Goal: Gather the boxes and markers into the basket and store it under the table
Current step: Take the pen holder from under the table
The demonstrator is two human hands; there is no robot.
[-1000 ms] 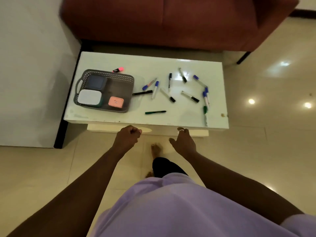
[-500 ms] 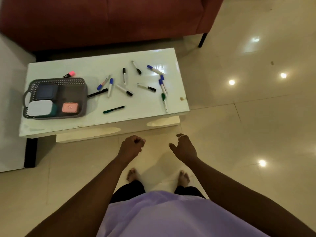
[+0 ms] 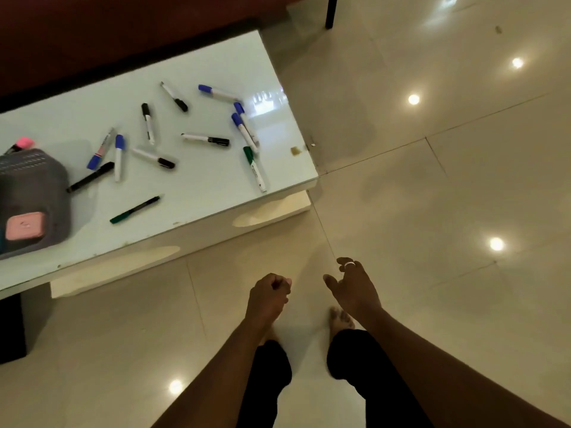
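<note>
The person stands off the near right corner of the low white table (image 3: 216, 180), both hands empty over the tiled floor (image 3: 432, 211): the left hand (image 3: 268, 296) curled into a loose fist, the right hand (image 3: 352, 287) half open with fingers loosely bent, so nothing is being gathered yet. The grey basket (image 3: 34, 180) sits at the table's left end, cut off by the frame, already holding a pink box (image 3: 25, 225). The markers (image 3: 205, 139) lie scattered across the middle and right of the top, a pink highlighter (image 3: 23, 143) behind the basket, likely because collecting them comes next.
</note>
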